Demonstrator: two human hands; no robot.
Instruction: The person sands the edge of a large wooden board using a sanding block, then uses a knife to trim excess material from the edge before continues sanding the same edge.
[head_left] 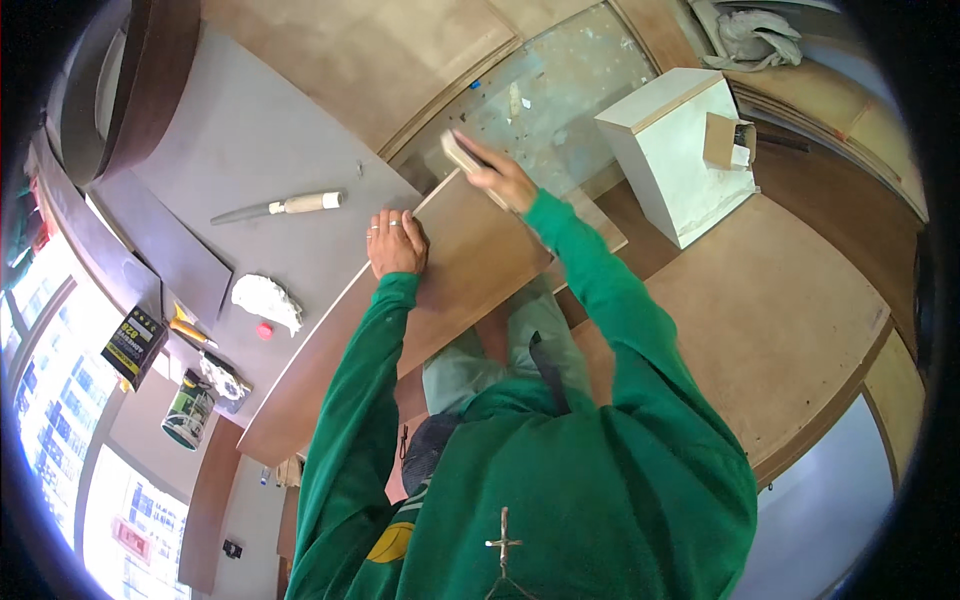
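Note:
A long brown wooden board (480, 235) lies slantwise before me, across my legs. My left hand (396, 243), wearing rings, rests on its far left edge, the fingers bent over that edge. Toward the board's far right end, my right hand (508, 180) is closed around a pale, flat wooden block (462, 152) that looks like a sanding block. The block is at the board's end; motion blurs it slightly, and I cannot tell whether its face touches the wood. A file with a wooden handle (310, 203) lies on the grey surface beyond my left hand.
The grey tabletop (270, 130) carries a crumpled white cloth (267, 302) and a red cap (264, 330). Farther left are a black-and-yellow can (136, 345) and a dark-labelled tub (188, 410). At right stand a white box-shaped piece (665, 150) and a curved wooden panel (770, 320).

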